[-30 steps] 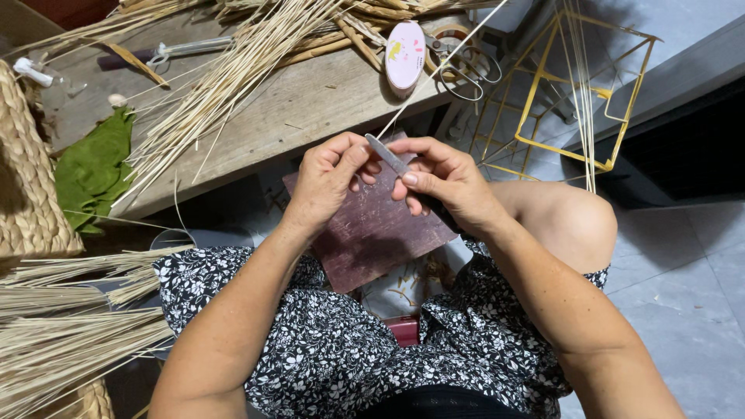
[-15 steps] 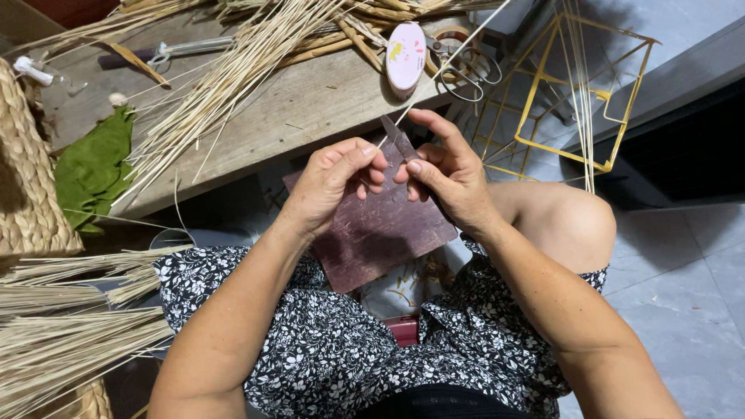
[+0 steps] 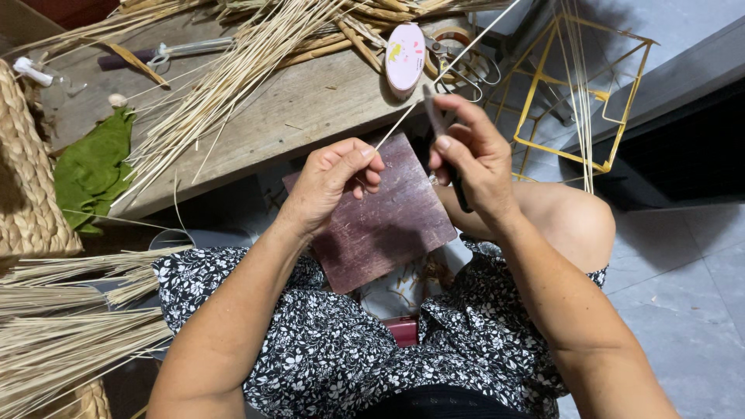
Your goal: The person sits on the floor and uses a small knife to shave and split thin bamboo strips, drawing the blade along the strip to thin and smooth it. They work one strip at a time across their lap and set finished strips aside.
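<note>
While the person sits with a reddish-brown board (image 3: pixel 380 213) resting on the lap, the head view shows both hands raised just above its far edge. The left hand (image 3: pixel 334 182) is closed, thumb and forefinger pinching the near end of a thin pale reed strip (image 3: pixel 458 66), which runs up and to the right over the bench (image 3: pixel 310 109). The right hand (image 3: pixel 473 155) is closed around a small dark-handled knife (image 3: pixel 441 128), its blade pointing away toward the bench, close beside the strip; whether blade and strip touch cannot be made out. Beyond the hands, on the far side, the wooden bench carries a loose heap of pale reeds (image 3: pixel 233 70), an oval pink-and-white case (image 3: pixel 405 56) and a green cloth (image 3: pixel 93 167) at its left end. To the far right a yellow wire frame (image 3: pixel 590 85) stands on the grey floor. At the near left lie bundles of straw-coloured reeds (image 3: pixel 62 326), and a woven basket (image 3: pixel 27 186) sits at the left edge.
</note>
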Available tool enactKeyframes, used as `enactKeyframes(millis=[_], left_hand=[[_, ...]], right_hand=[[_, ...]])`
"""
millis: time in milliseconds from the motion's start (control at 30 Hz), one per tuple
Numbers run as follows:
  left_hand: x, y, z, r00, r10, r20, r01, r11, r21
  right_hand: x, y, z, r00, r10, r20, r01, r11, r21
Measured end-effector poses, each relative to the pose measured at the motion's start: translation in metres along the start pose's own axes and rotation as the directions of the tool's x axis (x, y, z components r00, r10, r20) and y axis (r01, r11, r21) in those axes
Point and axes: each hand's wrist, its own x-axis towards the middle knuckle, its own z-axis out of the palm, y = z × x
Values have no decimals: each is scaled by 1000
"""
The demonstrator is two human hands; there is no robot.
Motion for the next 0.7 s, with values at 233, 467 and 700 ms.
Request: enactKeyframes(millis=[233,467,700], left_hand=[[1,1,3,1000,-6,7,6,999,34],[-1,1,3,1000,8,-19,-6,995,104],[-4,7,12,964,237,-119,-177,909,377]], right_hand=[[-9,-10,11,982,109,152,-102,993,-54],[5,5,0,990,-104,92,117,983,-143],[9,-5,-33,993,-65,-97,73,994,84]])
